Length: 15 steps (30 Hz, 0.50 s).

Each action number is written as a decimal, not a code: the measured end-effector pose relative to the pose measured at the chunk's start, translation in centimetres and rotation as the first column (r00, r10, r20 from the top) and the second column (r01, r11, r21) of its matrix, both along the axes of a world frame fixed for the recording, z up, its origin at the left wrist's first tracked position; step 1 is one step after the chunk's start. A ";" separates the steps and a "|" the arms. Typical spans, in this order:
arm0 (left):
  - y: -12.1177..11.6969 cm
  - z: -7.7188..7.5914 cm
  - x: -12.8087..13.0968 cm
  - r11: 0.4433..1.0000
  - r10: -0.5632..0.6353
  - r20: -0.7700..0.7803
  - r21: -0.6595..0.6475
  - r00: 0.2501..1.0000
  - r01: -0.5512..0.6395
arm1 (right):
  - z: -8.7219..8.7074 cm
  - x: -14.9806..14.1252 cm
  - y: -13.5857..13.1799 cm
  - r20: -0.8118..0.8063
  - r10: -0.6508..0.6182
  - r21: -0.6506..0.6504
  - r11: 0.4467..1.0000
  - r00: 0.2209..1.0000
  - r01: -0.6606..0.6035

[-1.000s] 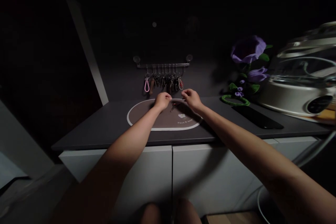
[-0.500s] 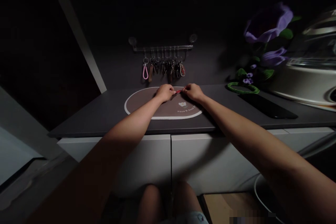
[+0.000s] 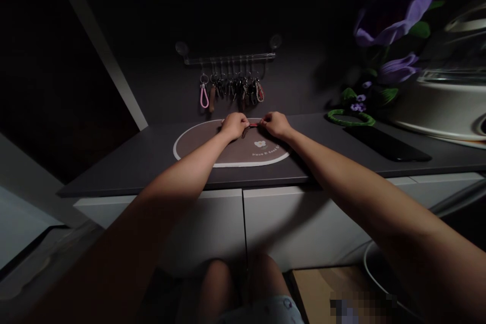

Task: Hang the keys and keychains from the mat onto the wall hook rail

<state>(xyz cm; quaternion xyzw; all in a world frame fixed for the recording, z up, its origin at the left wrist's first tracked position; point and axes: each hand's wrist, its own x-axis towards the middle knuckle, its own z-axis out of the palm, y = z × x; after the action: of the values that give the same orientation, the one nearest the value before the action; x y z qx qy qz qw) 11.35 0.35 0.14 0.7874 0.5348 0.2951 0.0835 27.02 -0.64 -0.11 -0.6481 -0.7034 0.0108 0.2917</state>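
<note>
Over the brown oval mat (image 3: 201, 147), both my hands come close together. My left hand (image 3: 234, 125) is closed in a pinch on the left end of a small red keychain (image 3: 253, 125). A thin dark piece, which looks like a key (image 3: 245, 133), hangs just below those fingertips. At the right end of the red piece, my right hand (image 3: 276, 124) pinches with its thumb and fingers. The keychain's details are too small and dim to make out.
Behind the mat, a clear rail (image 3: 231, 58) on the wall holds several hanging keys (image 3: 237, 88) and a pink loop (image 3: 204, 96). To the right are a black phone-like slab (image 3: 387, 143), a green ring (image 3: 351, 118), purple flowers (image 3: 395, 15) and a pale appliance (image 3: 448, 111).
My hands stay pinched at the red piece and shift slightly. More of the dark key-like part shows below my left fingertips. The view has tilted down a little.
</note>
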 end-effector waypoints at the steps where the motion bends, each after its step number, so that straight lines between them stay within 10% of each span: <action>1: 0.1 0.0 -0.1 1.000 0.002 0.011 0.028 1.000 -0.002 | -0.1 0.0 0.0 -0.019 0.009 0.017 1.000 1.000 -0.009; 15: 0.7 0.4 -0.8 0.964 -0.073 -0.007 0.256 0.997 0.072 | -0.1 -0.6 -0.7 -0.234 0.154 0.151 0.981 0.960 -0.120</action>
<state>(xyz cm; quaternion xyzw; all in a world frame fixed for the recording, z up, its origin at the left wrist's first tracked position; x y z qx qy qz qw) 10.54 1.05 0.55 0.8103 0.4628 0.3593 -0.0077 26.37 -1.31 -0.19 -0.5702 -0.7043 0.0631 0.4181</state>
